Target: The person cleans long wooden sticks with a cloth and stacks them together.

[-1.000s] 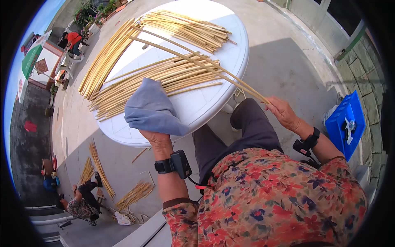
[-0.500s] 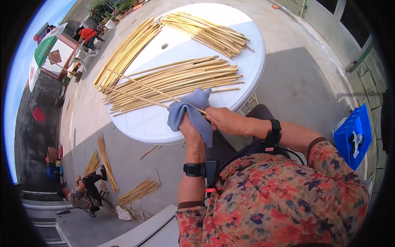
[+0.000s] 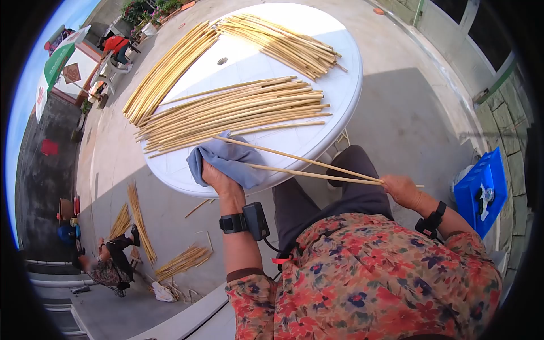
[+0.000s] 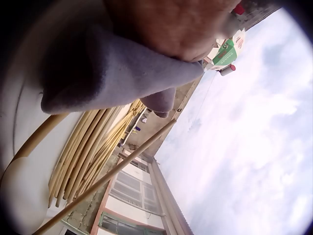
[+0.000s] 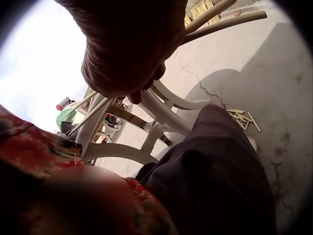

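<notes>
- Concrete courtyard (image 3: 405, 107), outdoors, part sun, part shade.
- Round white tabletop (image 3: 238, 69), directly in front of the camera wearer.
- Floral shirt (image 3: 368, 272) on the wearer, short sleeves, red/tan/blue print; dark trousers (image 3: 357, 164) partly beneath the held sticks.
- Three loose bunches of slender tan sticks on the tabletop: left bunch (image 3: 170, 71), far bunch (image 3: 277, 45), near bunch (image 3: 232, 107); near one lies closest to the wearer.
- Two held sticks (image 3: 306, 156), same tan kind, slanting between cloth and right hand, meeting at the right, spread apart at the left. Left wrist view: one has a free end beside the cloth, the other runs out of sight at it; can't tell how firmly the cloth touches either.
- Blue crate (image 3: 479, 195), far right, white item inside.
- Seated person (image 3: 110, 266), lower left, near stick bundles on the ground (image 3: 184, 263).
- Blue-grey cloth (image 3: 226, 156), bunched, over the tabletop's near edge.
- Left hand (image 3: 218, 177): grip closed on the cloth, fingers mostly hidden in it.
- Right hand (image 3: 401, 190): grip curled round both sticks near their ends; a short tip pokes out past it.
- Black wrist device (image 3: 255, 221) on the left forearm.
</notes>
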Tool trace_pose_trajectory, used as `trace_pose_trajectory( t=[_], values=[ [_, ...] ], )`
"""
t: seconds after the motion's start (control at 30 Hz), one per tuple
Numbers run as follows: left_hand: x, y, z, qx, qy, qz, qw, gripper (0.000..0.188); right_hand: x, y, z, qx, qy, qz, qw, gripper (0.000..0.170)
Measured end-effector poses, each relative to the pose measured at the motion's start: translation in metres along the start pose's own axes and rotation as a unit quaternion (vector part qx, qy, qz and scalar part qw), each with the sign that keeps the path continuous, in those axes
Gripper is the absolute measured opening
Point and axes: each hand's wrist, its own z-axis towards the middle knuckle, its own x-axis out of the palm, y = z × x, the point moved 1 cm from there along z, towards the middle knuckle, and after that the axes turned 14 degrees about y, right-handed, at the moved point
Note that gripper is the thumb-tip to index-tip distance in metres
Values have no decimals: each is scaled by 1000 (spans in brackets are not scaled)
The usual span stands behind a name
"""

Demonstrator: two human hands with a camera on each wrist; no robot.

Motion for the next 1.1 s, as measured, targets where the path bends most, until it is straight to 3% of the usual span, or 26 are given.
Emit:
trace_pose_trajectory(
  t=[0.03, 0.07, 0.17, 0.23, 0.33, 0.4, 0.47, 0.63, 0.73, 0.83, 0.87, 0.93, 0.97, 1.0, 1.03, 1.1],
  values=[
    [-9, -6, 3, 11, -21, 36, 999, 26, 3, -15, -22, 1, -12, -21, 1000, 12],
    [-14, -20, 3, -15, -58, -10, 998, 28, 6, -32, -49, 50, -6, -16, 999, 13],
    [-54, -34, 17, -14, 44, -9, 999, 34, -5, -53, -87, 117, -34, 25, 992, 17],
    [-26, -38, 1, -35, 53, -62, 996, 34, -7, -43, -85, 149, -76, 76, 983, 20],
    [4, -12, -20, -65, 74, -122, 988, 38, -28, -9, -10, 10, -202, 74, 977, 24],
    [13, 1, -30, -72, 90, -124, 986, 43, -45, 26, 45, -21, -214, 62, 975, 29],
    [21, 7, -38, -115, 161, -141, 970, 45, -54, 52, 94, -61, -230, -21, 971, 32],
    [39, 15, -42, -120, 181, -118, 969, 39, -47, 108, 173, -90, -236, -139, 957, 42],
    [42, 26, -37, -73, 81, -117, 987, 21, -20, 135, 182, -137, -188, -157, 960, 41],
    [40, 35, -34, -56, 31, -52, 997, 20, -6, 136, 178, -123, -162, -99, 974, 40],
    [35, 36, -33, -56, 29, -55, 996, 20, -7, 130, 176, -132, -157, -48, 978, 38],
    [27, 38, -32, -65, 106, -21, 992, 25, -20, 120, 165, -132, -147, 2, 980, 35],
    [25, 39, -32, -70, 105, -25, 992, 25, -34, 114, 158, -71, -14, 189, 979, 30],
    [25, 40, -31, -82, 110, -58, 989, 27, -40, 110, 152, -5, 118, 366, 923, 26],
    [24, 40, -29, -91, 114, -90, 985, 30, -40, 106, 147, -2, 121, 366, 923, 26],
    [28, 39, -28, -92, 107, -79, 987, 32, -36, 100, 136, -7, 180, 452, 873, 26]
  ],
)
